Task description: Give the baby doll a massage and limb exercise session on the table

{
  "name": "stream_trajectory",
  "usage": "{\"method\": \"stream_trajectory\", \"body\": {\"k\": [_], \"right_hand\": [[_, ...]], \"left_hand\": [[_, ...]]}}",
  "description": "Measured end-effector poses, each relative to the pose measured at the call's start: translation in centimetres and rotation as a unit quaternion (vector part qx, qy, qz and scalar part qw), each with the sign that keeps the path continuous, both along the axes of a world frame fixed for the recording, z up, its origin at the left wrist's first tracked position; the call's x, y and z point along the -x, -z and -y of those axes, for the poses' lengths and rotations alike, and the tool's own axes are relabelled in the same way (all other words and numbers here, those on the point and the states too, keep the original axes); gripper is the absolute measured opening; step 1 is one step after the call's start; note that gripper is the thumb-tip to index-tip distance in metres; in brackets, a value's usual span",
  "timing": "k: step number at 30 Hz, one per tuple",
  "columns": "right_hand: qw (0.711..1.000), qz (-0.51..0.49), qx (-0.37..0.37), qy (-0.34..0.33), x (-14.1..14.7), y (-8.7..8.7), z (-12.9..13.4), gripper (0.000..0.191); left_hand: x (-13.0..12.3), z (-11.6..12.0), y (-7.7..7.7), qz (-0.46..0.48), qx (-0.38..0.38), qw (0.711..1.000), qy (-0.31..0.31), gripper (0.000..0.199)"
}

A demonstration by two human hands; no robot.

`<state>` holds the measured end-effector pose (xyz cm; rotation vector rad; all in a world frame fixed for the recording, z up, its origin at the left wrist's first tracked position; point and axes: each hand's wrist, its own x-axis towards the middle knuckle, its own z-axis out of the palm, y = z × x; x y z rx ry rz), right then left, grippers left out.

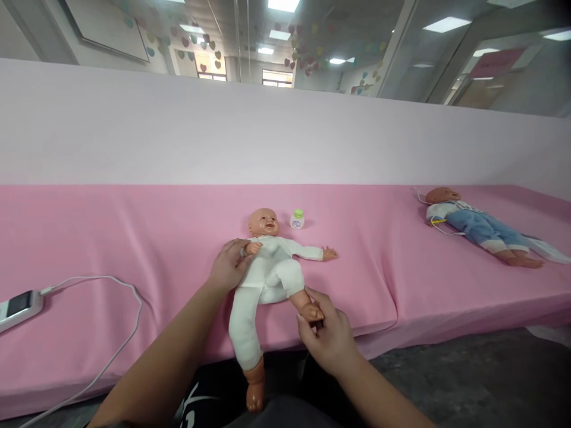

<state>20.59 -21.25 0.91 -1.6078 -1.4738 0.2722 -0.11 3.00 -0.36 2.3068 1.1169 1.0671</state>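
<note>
A baby doll with a soft white body lies on its back on the pink cloth, its head toward the wall. My left hand is closed around the doll's arm on the left, close to its small hand. My right hand grips the doll's foot on the right, thumb and fingers on either side of it, and that leg is bent. The doll's other leg hangs over the front edge of the table. Beside the doll's head stands a small white bottle with a green cap.
A second doll in blue trousers lies at the right with a thin tube by its arm. At the far left a white device with a cable rests on the pink cloth. A white partition runs behind.
</note>
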Motion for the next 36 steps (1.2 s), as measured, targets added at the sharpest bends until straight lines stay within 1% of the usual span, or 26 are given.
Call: {"method": "stream_trajectory", "body": {"k": [1,3,6,8,10,12,14,15,16,17,20,22,24,26,27,29,31,32,33,34,35,36], "right_hand": [[1.0,0.0,0.002,0.003,0.0,-0.1,-1.0,0.048],[1.0,0.004,0.0,0.004,0.0,-0.1,-2.8,0.049],[1.0,0.012,-0.003,-0.004,0.3,0.3,-5.0,0.049],[1.0,0.014,-0.007,-0.005,0.4,0.6,-5.6,0.048],[1.0,0.014,-0.011,-0.003,0.5,0.8,-5.2,0.048],[1.0,0.025,-0.018,-0.004,0.4,1.0,-3.8,0.049],[0.998,0.056,-0.039,-0.01,0.2,1.3,-1.6,0.049],[0.995,0.077,-0.06,-0.011,0.1,1.6,-0.3,0.049],[0.992,0.095,-0.077,-0.019,0.1,2.0,0.9,0.051],[0.991,0.104,-0.085,-0.026,0.2,2.5,2.0,0.053],[0.989,0.116,-0.084,-0.039,0.6,4.4,4.7,0.06],[0.989,0.114,-0.082,-0.052,0.8,5.8,5.6,0.068],[0.986,0.121,-0.085,-0.072,0.8,7.0,6.1,0.076],[0.981,0.145,-0.086,-0.094,0.5,7.9,6.3,0.08],[0.978,0.16,-0.083,-0.107,0.4,8.4,6.3,0.08],[0.971,0.185,-0.074,-0.129,0.1,9.3,6.4,0.082],[0.968,0.193,-0.065,-0.15,-0.1,10.1,6.5,0.084],[0.966,0.19,-0.061,-0.163,-0.1,10.4,6.4,0.085],[0.965,0.185,-0.055,-0.178,-0.1,10.4,6.4,0.086],[0.963,0.179,-0.042,-0.195,-0.2,10.1,6.3,0.086],[0.961,0.172,-0.021,-0.214,-0.3,9.4,6.1,0.086],[0.959,0.166,0.003,-0.231,-0.5,8.2,6.0,0.085]], "left_hand": [[-0.1,0.0,0.1,-0.011,-0.007,1.0,0.017,0.036],[-0.2,0.0,0.3,-0.021,-0.003,0.999,0.032,0.036],[-0.1,0.0,0.5,-0.031,0.014,0.999,0.03,0.036],[0.0,-0.1,0.3,-0.032,0.021,0.999,0.026,0.035],[0.2,-0.2,0.0,-0.024,0.033,0.999,0.011,0.036],[0.7,-0.5,-0.4,-0.006,0.062,0.998,-0.029,0.036],[1.5,-0.7,-0.8,0.034,0.119,0.988,-0.088,0.032],[2.0,-0.8,-0.9,0.07,0.157,0.978,-0.115,0.031],[2.5,-0.8,-1.1,0.12,0.201,0.963,-0.137,0.031],[3.0,-0.7,-1.1,0.179,0.246,0.94,-0.152,0.033],[4.6,0.1,-1.2,0.34,0.355,0.854,-0.17,0.042],[5.5,1.0,-1.3,0.399,0.41,0.801,-0.18,0.035],[6.2,1.8,-1.4,0.443,0.448,0.753,-0.191,0.022],[7.0,2.6,-1.6,0.472,0.47,0.719,-0.199,0.014],[7.3,2.9,-1.7,0.48,0.472,0.711,-0.201,0.012],[8.1,3.6,-1.8,0.484,0.476,0.707,-0.2,0.012],[8.8,4.2,-1.6,0.483,0.461,0.716,-0.203,0.019],[9.2,4.7,-1.4,0.479,0.445,0.726,-0.211,0.027],[9.5,5.1,-1.2,0.468,0.423,0.741,-0.23,0.037],[9.8,5.7,-1.1,0.447,0.393,0.762,-0.254,0.048],[10.0,6.4,-1.0,0.418,0.357,0.789,-0.275,0.056],[10.1,7.1,-1.1,0.383,0.318,0.819,-0.286,0.06]]}}
